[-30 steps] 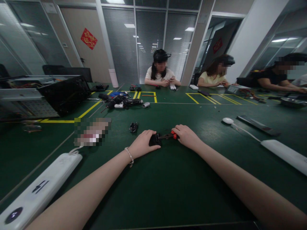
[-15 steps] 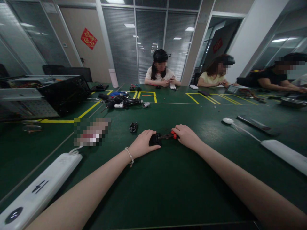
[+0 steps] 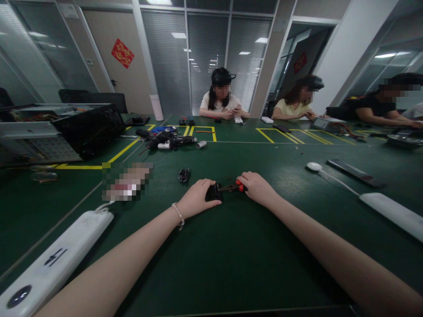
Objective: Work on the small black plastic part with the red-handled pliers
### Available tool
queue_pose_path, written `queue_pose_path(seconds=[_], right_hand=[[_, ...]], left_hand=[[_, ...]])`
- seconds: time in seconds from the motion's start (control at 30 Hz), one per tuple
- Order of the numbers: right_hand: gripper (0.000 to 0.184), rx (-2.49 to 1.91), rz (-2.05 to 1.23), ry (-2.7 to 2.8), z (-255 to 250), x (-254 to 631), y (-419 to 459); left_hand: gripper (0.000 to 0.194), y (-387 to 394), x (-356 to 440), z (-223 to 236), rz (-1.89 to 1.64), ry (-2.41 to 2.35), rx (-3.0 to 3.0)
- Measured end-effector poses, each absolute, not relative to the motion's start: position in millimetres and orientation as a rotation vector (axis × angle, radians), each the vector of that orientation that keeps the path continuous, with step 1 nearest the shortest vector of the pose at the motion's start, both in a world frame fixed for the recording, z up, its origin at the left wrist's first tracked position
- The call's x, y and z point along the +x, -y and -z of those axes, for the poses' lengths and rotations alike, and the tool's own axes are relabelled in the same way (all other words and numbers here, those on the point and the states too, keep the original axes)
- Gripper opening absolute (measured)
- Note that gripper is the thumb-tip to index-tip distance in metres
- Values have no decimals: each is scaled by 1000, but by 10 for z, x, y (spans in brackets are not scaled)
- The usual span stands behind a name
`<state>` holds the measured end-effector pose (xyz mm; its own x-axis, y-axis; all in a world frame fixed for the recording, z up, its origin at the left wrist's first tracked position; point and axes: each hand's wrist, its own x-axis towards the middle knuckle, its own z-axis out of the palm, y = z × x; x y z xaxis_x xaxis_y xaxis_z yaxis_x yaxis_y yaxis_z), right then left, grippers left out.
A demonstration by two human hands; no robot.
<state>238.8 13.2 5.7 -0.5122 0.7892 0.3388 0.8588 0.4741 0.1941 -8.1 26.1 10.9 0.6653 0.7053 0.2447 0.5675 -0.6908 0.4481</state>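
My left hand [image 3: 197, 197], with a bracelet at the wrist, grips a small black boxy part [image 3: 214, 193] on the green table [image 3: 231, 259]. Fingers and thumb lie on either side of it, and its left portion is hidden under the hand. My right hand [image 3: 256, 187] is closed around the red handles of long-nosed pliers [image 3: 231, 187]. The pliers point left, and their tips meet the black part; whether they pinch anything there is too small to tell. Up and left of my left hand lies another small black part [image 3: 183, 175], apart from both hands.
Left stand a computer case [image 3: 66, 136] and a white power strip [image 3: 56, 264]. Tools and cables [image 3: 168, 137] are heaped beyond. At right lie a white mouse-like object [image 3: 314, 166], a dark flat bar [image 3: 355, 172] and a white strip [image 3: 393, 213]. Several people sit across the table.
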Motion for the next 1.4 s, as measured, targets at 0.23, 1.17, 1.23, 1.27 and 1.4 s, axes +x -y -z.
queue_pose_path(seconds=[0.23,1.17,1.23,1.27,1.4], right_hand=[[33,-1427,520,2523,-73,2382,-120],[32,-1408,521,2534,-88,2393,-123],[32,-1413,526,2534,-94,2385,-120],[31,-1419,532,2533,-95,2380,-119],[29,-1441,579,2533,-88,2357,-118]], left_hand=[[53,-273,-85,-88,-595,-992,2566],[53,-259,-77,-109,-588,-994,2552],[53,-258,-74,-107,-594,-999,2559],[52,-259,-73,-106,-595,-1000,2563],[52,-259,-72,-106,-596,-994,2580]])
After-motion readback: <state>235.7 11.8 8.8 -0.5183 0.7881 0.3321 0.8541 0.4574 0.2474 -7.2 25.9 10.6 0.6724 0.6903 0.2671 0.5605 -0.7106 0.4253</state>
